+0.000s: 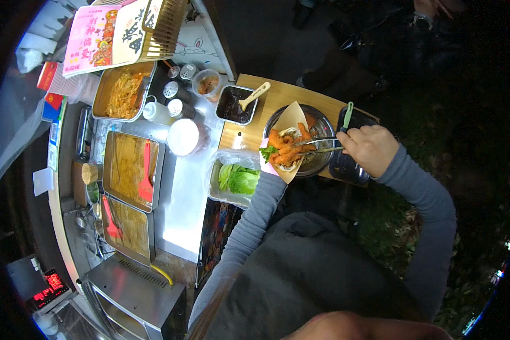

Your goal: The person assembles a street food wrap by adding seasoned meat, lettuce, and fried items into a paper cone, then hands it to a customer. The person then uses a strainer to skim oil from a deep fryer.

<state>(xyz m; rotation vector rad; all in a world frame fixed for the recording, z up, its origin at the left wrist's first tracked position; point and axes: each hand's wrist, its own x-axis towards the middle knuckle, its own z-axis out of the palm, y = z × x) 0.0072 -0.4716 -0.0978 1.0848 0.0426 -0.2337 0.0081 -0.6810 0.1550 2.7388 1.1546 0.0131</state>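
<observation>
A paper pouch [294, 116] tilts over a round metal bowl [322, 164] near the middle. Breaded fried pieces [290, 148] fill it, with green lettuce [268, 152] at its left edge. My left forearm [266, 195] reaches up to the pouch, which my left hand holds from behind; its fingers are hidden. Closed around metal tongs [326, 151], my right hand [369, 148] is to the right of the bowl. The tips of the tongs touch the fried pieces.
Left of the bowl are a lettuce tub [218, 191] and a dark sauce tray [226, 106] with a brush. Farther left stand shakers [178, 107], a white-lidded tub [183, 137] and metal trays [127, 164] with red brushes. A green-handled tool [348, 113] lies beside a dark tray.
</observation>
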